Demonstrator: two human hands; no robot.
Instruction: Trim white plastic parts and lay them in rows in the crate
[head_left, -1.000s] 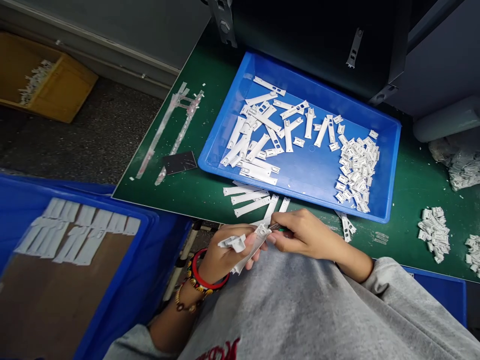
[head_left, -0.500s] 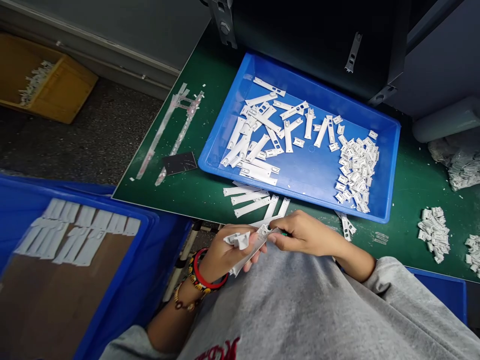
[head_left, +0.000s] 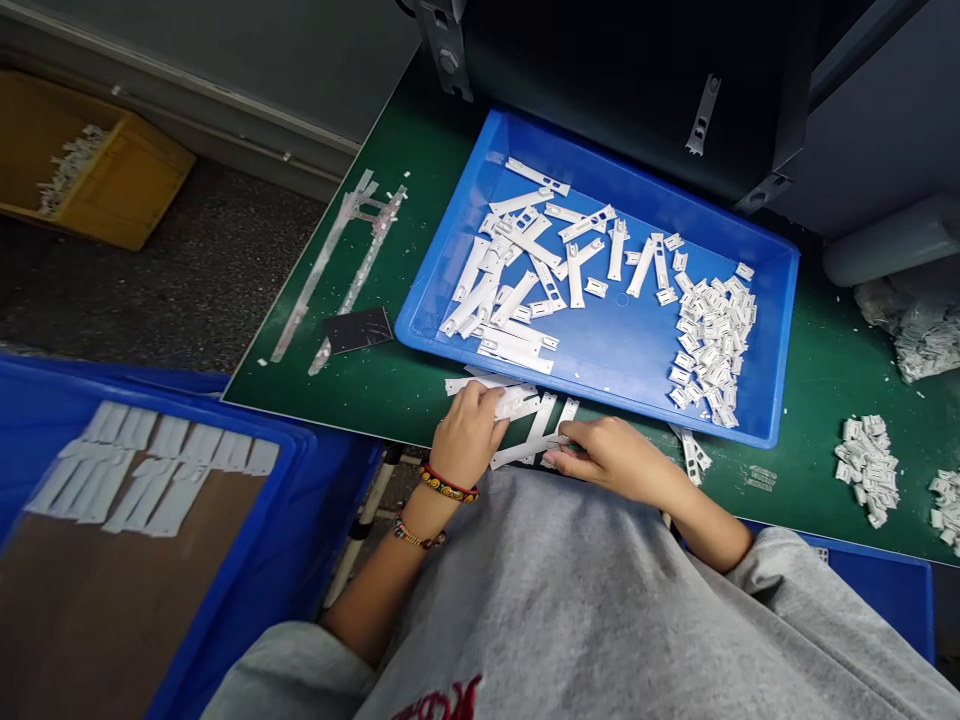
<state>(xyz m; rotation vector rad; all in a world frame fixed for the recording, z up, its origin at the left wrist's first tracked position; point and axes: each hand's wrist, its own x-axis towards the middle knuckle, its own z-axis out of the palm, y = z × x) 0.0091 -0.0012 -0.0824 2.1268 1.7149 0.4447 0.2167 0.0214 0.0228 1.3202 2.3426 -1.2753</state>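
Note:
My left hand (head_left: pixel 466 436) is over the white plastic strips at the table's front edge. Its thumb and fingers are closed on a white plastic part (head_left: pixel 513 403), mostly covered by the fingers and by the strips around it. Just to the right, my right hand (head_left: pixel 616 456) is curled with thumb and forefinger close together; what they hold, if anything, is hidden. A long white strip (head_left: pixel 525 451) lies slanted between the hands, its right end by the right fingertips. More strips (head_left: pixel 541 415) lie loose behind it.
A blue tray (head_left: pixel 600 375) with white strips and small white clips (head_left: pixel 716 345) stands behind my hands. Small clips (head_left: pixel 868 470) are piled at right. A dark plate (head_left: pixel 358 330) lies at left. A blue bin (head_left: pixel 300 445) with laid-out strips is at lower left.
My left hand has gone from in front of my chest forward to the loose strips. The long strip it held is no longer in front of my shirt. My right hand has barely moved.

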